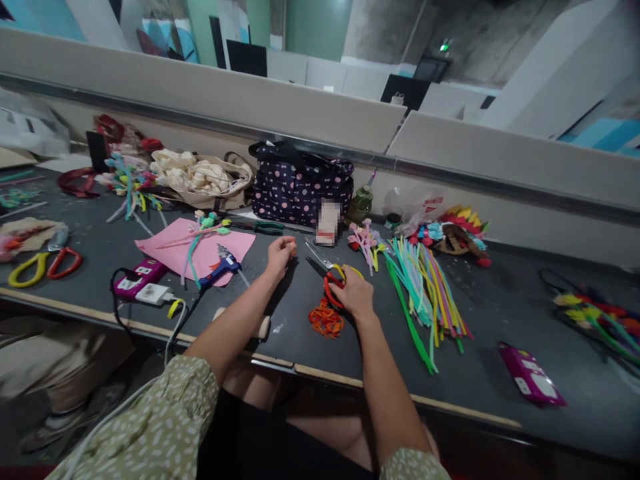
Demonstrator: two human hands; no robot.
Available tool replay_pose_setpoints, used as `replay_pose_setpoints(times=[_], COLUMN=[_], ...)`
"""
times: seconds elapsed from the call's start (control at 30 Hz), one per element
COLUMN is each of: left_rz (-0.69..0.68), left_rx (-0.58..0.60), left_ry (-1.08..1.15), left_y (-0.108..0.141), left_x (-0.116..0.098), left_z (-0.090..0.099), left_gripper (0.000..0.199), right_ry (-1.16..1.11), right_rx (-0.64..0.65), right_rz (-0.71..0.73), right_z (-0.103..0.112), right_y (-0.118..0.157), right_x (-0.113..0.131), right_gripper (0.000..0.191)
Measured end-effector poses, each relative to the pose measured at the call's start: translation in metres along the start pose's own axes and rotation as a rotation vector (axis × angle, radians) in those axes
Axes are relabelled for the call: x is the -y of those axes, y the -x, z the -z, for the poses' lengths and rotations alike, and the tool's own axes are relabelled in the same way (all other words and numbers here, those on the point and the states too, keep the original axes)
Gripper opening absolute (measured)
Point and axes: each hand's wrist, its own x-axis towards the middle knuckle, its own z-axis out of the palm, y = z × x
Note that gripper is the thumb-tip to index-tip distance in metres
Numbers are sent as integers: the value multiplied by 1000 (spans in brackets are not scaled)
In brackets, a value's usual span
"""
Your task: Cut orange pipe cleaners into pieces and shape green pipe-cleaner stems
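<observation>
My right hand [356,291] is closed round the red and yellow handles of a pair of scissors [326,263], whose blades are parted and point up and to the left. Just below them, a small heap of orange pieces [326,320] lies on the dark table [295,347]. My left hand [283,253] is raised left of the blades, its fingers pinched together at a small orange-pink bit too small to make out. Left of that hand, a blue glue gun [223,265] rests on a pink sheet [165,243] with pastel pipe-cleaner flowers.
Bundled pipe cleaners [425,287] lie to the right, before a purple power strip [533,375]. A dotted bag [300,183] and a green bottle [361,203] stand at the back. Another power strip [140,279] with cables and other scissors [45,260] are on the left.
</observation>
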Motion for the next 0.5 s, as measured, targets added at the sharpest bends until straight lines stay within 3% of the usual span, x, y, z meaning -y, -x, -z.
replay_pose_setpoints(times=[0.2,0.33,0.5], left_rz=[-408,-396,-335], left_rx=[208,247,154], left_ry=[-481,-700,-838], left_y=[8,12,5], left_x=[1,4,4], left_z=[-1,3,8], left_gripper=[41,48,50], right_ry=[7,17,6], right_rx=[5,2,0], right_rz=[8,16,0], right_z=[-2,-2,-3], right_y=[-1,0,-1], right_x=[-4,-4,-5], right_gripper=[45,46,45])
